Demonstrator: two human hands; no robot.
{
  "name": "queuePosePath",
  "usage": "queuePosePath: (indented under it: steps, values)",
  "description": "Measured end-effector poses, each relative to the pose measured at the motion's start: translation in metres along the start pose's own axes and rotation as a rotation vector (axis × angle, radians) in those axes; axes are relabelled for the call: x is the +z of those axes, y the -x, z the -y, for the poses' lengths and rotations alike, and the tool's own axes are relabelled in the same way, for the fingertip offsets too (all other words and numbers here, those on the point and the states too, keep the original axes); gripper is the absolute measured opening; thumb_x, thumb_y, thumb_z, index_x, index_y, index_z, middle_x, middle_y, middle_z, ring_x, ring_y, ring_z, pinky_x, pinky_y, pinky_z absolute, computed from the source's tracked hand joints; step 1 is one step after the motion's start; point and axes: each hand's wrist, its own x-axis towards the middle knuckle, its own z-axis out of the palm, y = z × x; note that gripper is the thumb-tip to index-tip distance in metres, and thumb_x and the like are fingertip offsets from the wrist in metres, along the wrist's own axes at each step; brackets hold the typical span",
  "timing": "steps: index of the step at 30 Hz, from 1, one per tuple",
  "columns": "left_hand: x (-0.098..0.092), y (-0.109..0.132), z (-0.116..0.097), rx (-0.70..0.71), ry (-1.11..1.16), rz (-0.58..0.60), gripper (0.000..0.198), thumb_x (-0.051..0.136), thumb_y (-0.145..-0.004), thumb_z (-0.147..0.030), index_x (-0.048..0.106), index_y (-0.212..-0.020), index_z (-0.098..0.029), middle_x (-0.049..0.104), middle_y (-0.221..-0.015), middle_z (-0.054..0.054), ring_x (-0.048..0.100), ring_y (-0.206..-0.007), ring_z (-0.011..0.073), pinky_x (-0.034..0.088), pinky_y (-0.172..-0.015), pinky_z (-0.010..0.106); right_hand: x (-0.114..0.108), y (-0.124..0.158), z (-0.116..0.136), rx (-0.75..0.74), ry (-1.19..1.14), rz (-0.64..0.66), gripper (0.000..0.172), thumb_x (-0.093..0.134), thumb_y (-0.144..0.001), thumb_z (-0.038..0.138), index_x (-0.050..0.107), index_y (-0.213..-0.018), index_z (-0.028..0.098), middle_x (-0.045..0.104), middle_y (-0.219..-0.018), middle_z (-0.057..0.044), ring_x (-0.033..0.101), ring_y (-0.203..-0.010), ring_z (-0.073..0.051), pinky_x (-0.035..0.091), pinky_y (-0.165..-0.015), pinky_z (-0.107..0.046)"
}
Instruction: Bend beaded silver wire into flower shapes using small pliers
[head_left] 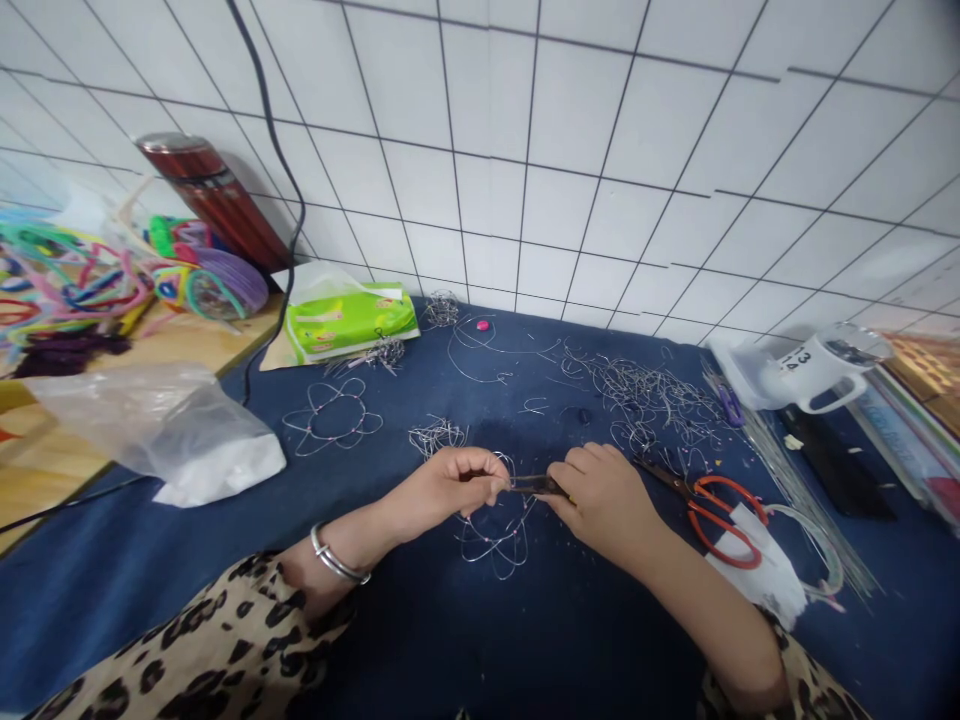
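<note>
My left hand (457, 480) pinches a flower-shaped wire frame (491, 545) at its upper edge; its looped petals hang below my fingers over the dark blue cloth. My right hand (604, 495) is closed around a pair of small dark pliers (536, 484), whose jaws point left and meet the wire by my left fingertips. The handles are mostly hidden in my palm. To the left, another wire flower (334, 413) with small pink beads lies flat. Just beyond my left hand sits a small heap of bent wire pieces (439, 434).
Red-handled scissors (724, 515) lie right of my right hand, near long straight wires (806, 500) and a white mug (825, 370). A tangled wire pile (656, 395) is behind. Further left are a green tissue pack (349, 322), a plastic bag (217, 440) and a red thermos (217, 195).
</note>
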Motion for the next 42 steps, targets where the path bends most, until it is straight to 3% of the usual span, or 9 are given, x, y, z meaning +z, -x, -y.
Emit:
queuePosePath:
  steps: [23,42]
  values:
    - [-0.001,-0.003,0.009,-0.029,0.104,0.061,0.017,0.056,-0.079,-0.03,0.059,-0.083,-0.013,0.054,-0.064,-0.002,0.038,-0.046,0.0046,0.028,-0.045,0.018,-0.006,-0.001,0.003,-0.121,0.182,-0.041,0.017,0.045,-0.086,0.024,0.06,-0.09,0.017,0.051,-0.071,-0.004,0.038,-0.07,-0.017,0.024,-0.063,-0.033]
    - [0.003,-0.001,0.011,0.013,0.066,-0.015,0.013,0.055,-0.081,-0.025,0.058,-0.086,-0.013,0.054,-0.066,-0.001,0.041,-0.049,0.0052,0.03,-0.047,0.018,-0.005,0.0,0.005,-0.082,0.202,-0.049,0.008,0.05,-0.081,0.016,0.057,-0.085,0.016,0.05,-0.07,-0.003,0.037,-0.069,-0.016,0.021,-0.061,-0.033]
